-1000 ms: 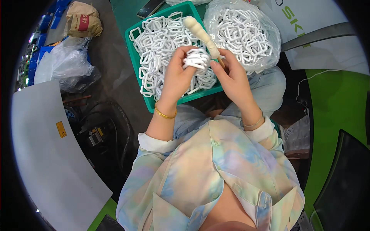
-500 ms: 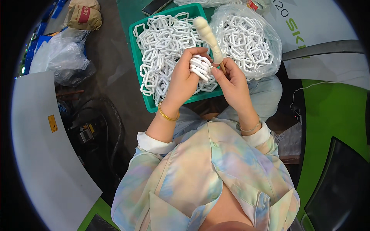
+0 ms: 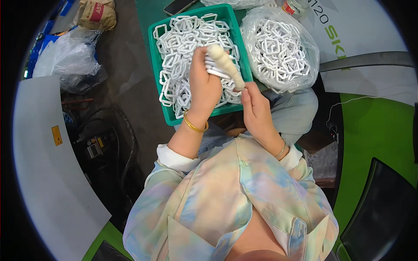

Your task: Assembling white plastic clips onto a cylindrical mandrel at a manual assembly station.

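My left hand [image 3: 203,87] is closed around several white plastic links [image 3: 214,72], over the green basket. In my right hand [image 3: 260,109] is a stick with a lumpy cream-coloured wrapped head [image 3: 226,64]; the fingers grip its lower end. The stick's head tilts up and to the left, lying across the links in my left hand and partly hiding them and the left fingertips. Beneath both hands, the green plastic basket [image 3: 246,53] is filled with loose white links [image 3: 176,65] of the same angular, ring-like shape.
A clear plastic bag [image 3: 314,52] full of white links stands right of the basket. Behind are a phone [image 3: 179,6] and a glass jar [image 3: 294,8]. Crumpled plastic [image 3: 67,54] and a brown sack [image 3: 96,15] lie at far left. Light machine panels [image 3: 54,182] curve along both sides.
The stick's head has swung left and downward, from above the right hand to across the held links. My right hand has moved down and slightly left; the left still holds the links.
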